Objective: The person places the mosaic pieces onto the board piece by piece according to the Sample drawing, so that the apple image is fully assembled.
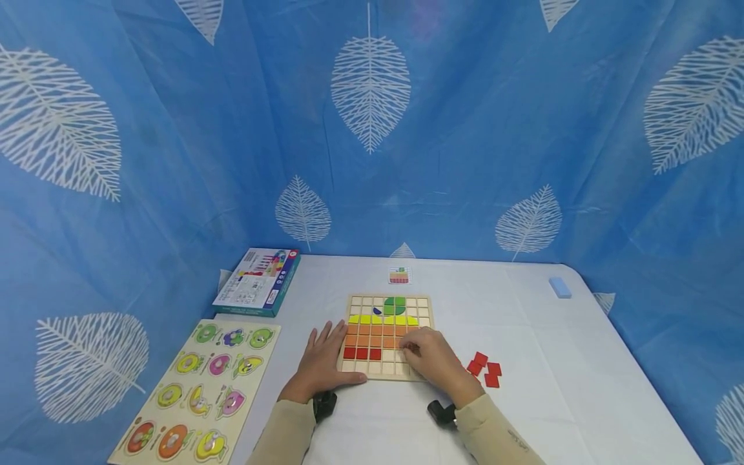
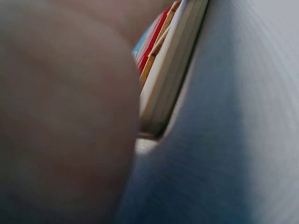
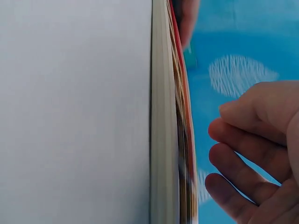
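A square wooden grid board (image 1: 391, 376) lies on the table. Green pieces (image 1: 394, 306) and a small dark-blue piece (image 1: 377, 310) sit near its top. Below come a yellow row (image 1: 374, 320), orange tiles (image 1: 371, 335) and three red tiles (image 1: 361, 353). My left hand (image 1: 321, 360) rests along the board's left side, thumb at the near edge; its blurred skin (image 2: 65, 112) fills much of the left wrist view. Over the right half of the grid is my right hand (image 1: 433, 358), fingers bent. Thumb and index tips (image 3: 216, 129) come close together; anything between them is hidden.
Several loose red squares (image 1: 491, 381) lie right of the board. Behind it is a small pattern card (image 1: 400, 276). A puzzle board with fruit-like figures (image 1: 197, 394) and a box (image 1: 256, 281) stand left. A light-blue block (image 1: 560, 287) sits back right. Blue cloth surrounds the white table.
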Demonstrator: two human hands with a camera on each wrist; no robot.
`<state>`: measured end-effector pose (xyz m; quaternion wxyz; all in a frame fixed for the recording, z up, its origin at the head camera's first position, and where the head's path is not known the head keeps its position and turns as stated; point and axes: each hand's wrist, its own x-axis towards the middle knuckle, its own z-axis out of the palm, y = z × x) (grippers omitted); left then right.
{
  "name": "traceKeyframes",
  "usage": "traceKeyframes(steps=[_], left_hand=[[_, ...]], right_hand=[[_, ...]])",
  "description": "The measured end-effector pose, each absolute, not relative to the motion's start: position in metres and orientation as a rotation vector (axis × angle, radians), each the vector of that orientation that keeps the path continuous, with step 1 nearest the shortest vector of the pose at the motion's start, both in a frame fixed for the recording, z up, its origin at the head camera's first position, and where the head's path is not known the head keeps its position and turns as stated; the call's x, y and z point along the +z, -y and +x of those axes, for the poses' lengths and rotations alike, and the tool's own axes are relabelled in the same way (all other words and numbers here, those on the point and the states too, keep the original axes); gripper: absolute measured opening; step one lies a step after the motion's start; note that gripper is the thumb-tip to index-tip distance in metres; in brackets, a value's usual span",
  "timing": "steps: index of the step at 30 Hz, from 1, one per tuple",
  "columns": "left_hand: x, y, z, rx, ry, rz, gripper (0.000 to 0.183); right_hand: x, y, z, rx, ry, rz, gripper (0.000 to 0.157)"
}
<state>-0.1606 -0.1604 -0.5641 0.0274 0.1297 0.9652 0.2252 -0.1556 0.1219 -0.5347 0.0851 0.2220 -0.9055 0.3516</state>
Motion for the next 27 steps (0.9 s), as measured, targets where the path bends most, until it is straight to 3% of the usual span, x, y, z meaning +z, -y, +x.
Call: traceKeyframes(steps=[14, 27], left_hand=[[-0.565, 0.161, -0.16, 0.686, -2.991, 0.418, 0.128], [-0.564, 0.161, -0.161, 0.689, -2.985, 0.419, 0.128]], right_hand=[[-0.539, -0.202, -0.152, 0.964, 2.722, 0.294, 0.017], [-0.54, -0.216, -0.137, 1.032, 2.857, 0.357, 0.019]])
